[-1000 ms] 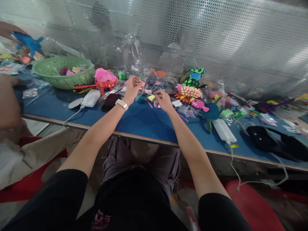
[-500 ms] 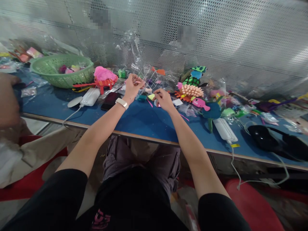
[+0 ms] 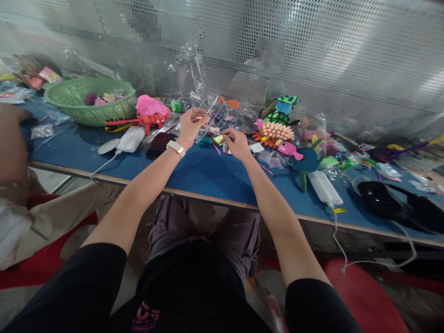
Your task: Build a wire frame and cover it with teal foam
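A thin, silvery wire frame (image 3: 218, 111), bent into loops, stands up in front of me above the tabletop. Its left side is pinched between the thumb and fingers of my left hand (image 3: 191, 126), which has a light band on the wrist. Just right of the frame's lower end, my right hand (image 3: 236, 142) has its thumb and fingertips pressed together; what lies between them is too small to make out. Beneath the hands are a yellow piece (image 3: 218, 139), a teal piece (image 3: 204, 141) and a pink strip (image 3: 216, 148).
On the left stand a green basket (image 3: 65, 99), a pink-and-red foam animal (image 3: 152, 113), a white power bank (image 3: 131, 139) and a dark phone (image 3: 160, 145). Foam animals (image 3: 277, 131), another white power bank (image 3: 325, 188) and black headphones (image 3: 378, 199) lie right. Another person's arm (image 3: 12, 143) is at far left.
The wire frame has tilted slightly between my hands. My left hand has turned a little; my right hand stays almost where it was.
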`<state>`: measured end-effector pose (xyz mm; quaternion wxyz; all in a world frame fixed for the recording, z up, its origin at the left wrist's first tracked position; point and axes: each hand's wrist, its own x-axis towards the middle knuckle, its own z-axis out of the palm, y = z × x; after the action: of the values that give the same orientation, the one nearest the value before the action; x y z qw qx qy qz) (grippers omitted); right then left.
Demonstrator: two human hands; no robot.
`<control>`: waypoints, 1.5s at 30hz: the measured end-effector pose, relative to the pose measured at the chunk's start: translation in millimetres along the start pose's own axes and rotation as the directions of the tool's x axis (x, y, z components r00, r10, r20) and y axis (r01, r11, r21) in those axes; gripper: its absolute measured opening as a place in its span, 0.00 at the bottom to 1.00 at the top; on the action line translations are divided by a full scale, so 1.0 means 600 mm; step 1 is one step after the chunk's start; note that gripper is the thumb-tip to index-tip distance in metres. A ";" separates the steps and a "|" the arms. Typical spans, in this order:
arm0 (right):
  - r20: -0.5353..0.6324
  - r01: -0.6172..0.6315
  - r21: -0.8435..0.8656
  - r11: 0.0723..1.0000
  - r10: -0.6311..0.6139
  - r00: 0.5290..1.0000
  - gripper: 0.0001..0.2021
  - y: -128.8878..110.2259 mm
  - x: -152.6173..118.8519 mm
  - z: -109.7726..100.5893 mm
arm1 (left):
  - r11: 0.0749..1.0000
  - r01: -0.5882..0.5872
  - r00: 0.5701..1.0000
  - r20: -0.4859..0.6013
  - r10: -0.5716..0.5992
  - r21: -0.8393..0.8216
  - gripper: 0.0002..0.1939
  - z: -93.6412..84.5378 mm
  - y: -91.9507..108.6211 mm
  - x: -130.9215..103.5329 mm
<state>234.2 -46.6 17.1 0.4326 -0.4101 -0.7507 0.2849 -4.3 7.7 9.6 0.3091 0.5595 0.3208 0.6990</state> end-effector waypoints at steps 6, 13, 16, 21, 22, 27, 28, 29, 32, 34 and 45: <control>-0.081 0.029 -0.015 0.999 -0.030 0.996 0.14 0.010 0.004 0.004 | 1.000 0.006 0.999 0.048 -0.005 -0.008 0.27 0.004 0.008 -0.007; -0.143 0.047 0.001 0.999 -0.046 0.989 0.17 0.026 0.011 0.003 | 0.999 0.031 0.995 0.098 -0.030 -0.009 0.25 0.009 0.022 -0.018; -0.138 0.025 0.009 1.000 -0.024 0.990 0.15 0.031 0.012 0.003 | 1.000 0.029 0.993 0.114 -0.029 -0.004 0.23 0.009 0.026 -0.021; -0.130 0.048 0.016 0.999 -0.046 0.990 0.10 0.035 0.013 0.004 | 1.000 0.026 0.996 0.087 -0.025 -0.009 0.16 0.010 0.022 -0.019; -0.129 0.052 0.010 0.999 -0.050 0.990 0.10 0.035 0.013 0.004 | 0.999 0.030 0.997 0.077 -0.029 -0.009 0.15 0.010 0.020 -0.018; -0.120 0.039 -0.020 0.999 -0.041 0.992 0.12 0.031 0.010 0.004 | 0.999 0.033 0.999 0.038 -0.033 0.002 0.14 0.009 0.013 -0.010; -0.118 0.044 -0.017 0.999 -0.046 0.992 0.12 0.030 0.009 0.004 | 1.000 0.030 0.999 0.039 -0.030 0.000 0.14 0.008 0.013 -0.009; -0.118 0.051 -0.014 0.999 -0.052 0.992 0.12 0.029 0.009 0.004 | 1.000 0.027 0.999 0.041 -0.027 -0.005 0.15 0.008 0.013 -0.009; -0.126 0.063 -0.006 0.998 -0.063 0.990 0.12 0.027 0.009 0.004 | 0.999 0.025 0.999 0.047 -0.024 -0.024 0.16 0.009 0.017 -0.012; -0.131 0.056 0.002 0.998 -0.055 0.990 0.14 0.025 0.009 0.004 | 0.999 0.028 0.998 0.057 -0.026 -0.029 0.18 0.010 0.020 -0.015; -0.176 0.035 0.046 0.998 -0.027 0.984 0.13 0.040 0.019 0.018 | 0.997 0.068 0.992 0.108 -0.063 -0.040 0.33 0.014 0.020 -0.021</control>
<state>230.2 -25.4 -1.9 0.5113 -0.4112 -0.7087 0.2593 5.1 -8.5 13.1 0.3605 0.5782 0.3069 0.6644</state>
